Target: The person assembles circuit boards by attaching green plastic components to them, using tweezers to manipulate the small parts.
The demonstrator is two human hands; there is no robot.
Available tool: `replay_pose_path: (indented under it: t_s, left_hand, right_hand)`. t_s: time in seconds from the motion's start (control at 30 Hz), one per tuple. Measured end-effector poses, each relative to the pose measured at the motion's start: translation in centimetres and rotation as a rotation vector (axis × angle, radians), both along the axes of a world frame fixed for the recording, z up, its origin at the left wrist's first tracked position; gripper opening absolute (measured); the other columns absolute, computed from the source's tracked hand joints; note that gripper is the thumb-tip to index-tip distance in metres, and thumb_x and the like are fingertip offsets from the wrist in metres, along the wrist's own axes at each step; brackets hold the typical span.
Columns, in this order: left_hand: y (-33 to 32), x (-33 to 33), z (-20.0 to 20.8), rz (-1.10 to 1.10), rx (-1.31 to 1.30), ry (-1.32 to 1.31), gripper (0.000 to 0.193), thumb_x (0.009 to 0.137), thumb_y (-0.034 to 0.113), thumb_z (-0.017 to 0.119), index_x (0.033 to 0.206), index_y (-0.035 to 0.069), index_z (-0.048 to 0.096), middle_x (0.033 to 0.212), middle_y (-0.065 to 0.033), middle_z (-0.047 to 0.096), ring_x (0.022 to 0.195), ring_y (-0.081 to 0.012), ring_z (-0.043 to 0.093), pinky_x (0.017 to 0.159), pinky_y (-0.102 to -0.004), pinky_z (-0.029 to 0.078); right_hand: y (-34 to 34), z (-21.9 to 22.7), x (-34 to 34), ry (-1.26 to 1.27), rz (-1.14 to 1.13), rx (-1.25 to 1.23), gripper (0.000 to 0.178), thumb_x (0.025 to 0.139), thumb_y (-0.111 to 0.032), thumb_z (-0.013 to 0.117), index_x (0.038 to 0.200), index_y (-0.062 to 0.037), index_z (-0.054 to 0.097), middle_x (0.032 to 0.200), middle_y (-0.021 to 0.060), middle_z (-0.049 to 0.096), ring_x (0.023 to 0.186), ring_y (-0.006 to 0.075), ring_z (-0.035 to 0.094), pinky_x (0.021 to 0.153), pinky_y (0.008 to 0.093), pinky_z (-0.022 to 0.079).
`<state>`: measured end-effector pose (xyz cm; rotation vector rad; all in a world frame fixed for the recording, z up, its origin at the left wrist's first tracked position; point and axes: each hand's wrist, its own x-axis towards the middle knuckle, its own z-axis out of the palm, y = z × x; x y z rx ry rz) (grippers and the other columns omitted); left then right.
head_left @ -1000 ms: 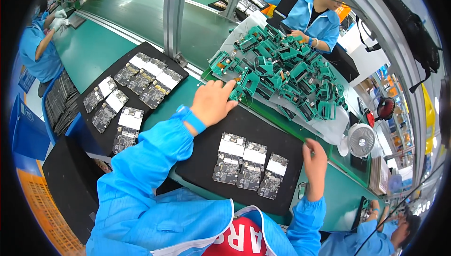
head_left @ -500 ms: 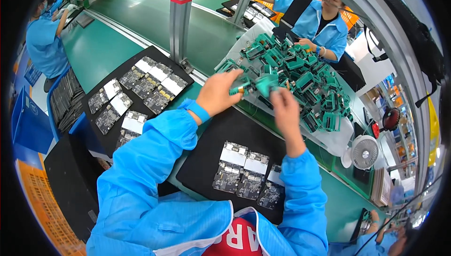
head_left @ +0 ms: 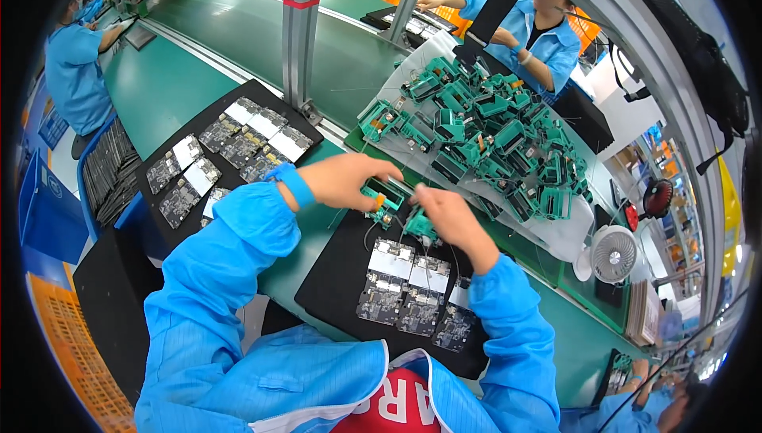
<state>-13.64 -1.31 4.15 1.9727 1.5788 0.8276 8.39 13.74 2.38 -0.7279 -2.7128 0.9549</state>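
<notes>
My left hand point(head_left: 343, 182) is closed on a green plastic part point(head_left: 389, 201) with a thin wire hanging from it. Another green piece point(head_left: 421, 225), also trailing wires, is gripped in my right hand point(head_left: 454, 222). Both pieces are held close together above the far end of a black foam mat point(head_left: 329, 282). Just nearer on that mat lie several dark circuit boards point(head_left: 416, 320) with white-silver patches, set out in rows. My right sleeve partly covers the boards at the right. Beyond my hands, a large heap of similar green parts point(head_left: 508, 131) rests on a whitish sheet.
To the left, a second black mat point(head_left: 176, 223) bears more circuit boards point(head_left: 238, 143). A metal post point(head_left: 300, 44) rises behind it. A small white fan point(head_left: 614, 254) stands at the right. One co-worker point(head_left: 548, 44) is across the heap, another point(head_left: 78, 72) at far left.
Both hands have come back from the edge of the heap toward me, carrying green parts over the near mat. The co-worker across has drawn a hand away from the heap.
</notes>
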Motion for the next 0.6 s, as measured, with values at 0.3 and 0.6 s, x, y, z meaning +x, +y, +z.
replay_pose_path:
  t_s: [0.3,0.6]
  left_hand:
    - [0.6,0.7,-0.5,0.040,-0.072,0.018,0.056,0.086,0.020,0.071,0.137,0.006,0.052,0.126,-0.0186,0.063,0.113,-0.0339,0.062,0.096,-0.0425,0.050]
    - [-0.1,4.4,2.9,0.270,0.369,0.332,0.039,0.085,0.019,0.073,0.121,0.010,0.062,0.106,-0.0133,0.066,0.090,-0.0373,0.064,0.075,-0.0454,0.053]
  right_hand:
    - [5.4,5.5,-3.9,0.225,0.010,1.004,0.030,0.075,-0.009,0.074,0.104,-0.0119,0.067,0.114,0.0089,0.060,0.111,0.0316,0.055,0.088,0.0437,0.048]
    - [8.6,7.7,-4.0,0.872,-0.232,0.356,0.027,0.079,-0.024,0.081,0.081,-0.0046,0.063,0.133,0.0187,0.054,0.127,0.0353,0.049,0.104,0.0436,0.040]
